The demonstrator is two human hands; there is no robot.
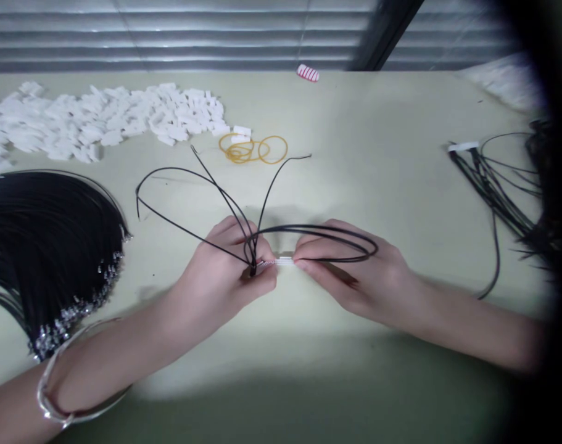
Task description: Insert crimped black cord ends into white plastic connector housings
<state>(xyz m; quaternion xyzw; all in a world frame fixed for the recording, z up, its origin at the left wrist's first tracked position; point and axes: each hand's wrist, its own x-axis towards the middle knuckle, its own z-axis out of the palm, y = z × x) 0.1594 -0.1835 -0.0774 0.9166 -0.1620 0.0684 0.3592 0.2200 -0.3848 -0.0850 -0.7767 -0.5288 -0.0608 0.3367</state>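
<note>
In the middle of the view, a small white plastic connector (285, 260) spans the gap between my two hands. My left hand (234, 262) is closed in a pinch at its left end, where several thin black wires (254, 246) come together. My right hand (355, 265) pinches the connector's right end between thumb and fingertips. Some wires loop over my right hand, while others spread up and left with loose ends in the air. The wire tips inside my left fingers are hidden.
Far left lies a large bundle of black wires (53, 246) with metal-tipped ends. Behind it spreads a pile of white connectors (123, 114). Yellow rubber bands (243, 150) and a red-striped white piece (308, 73) lie further back. Wired connectors (464, 147) are at right.
</note>
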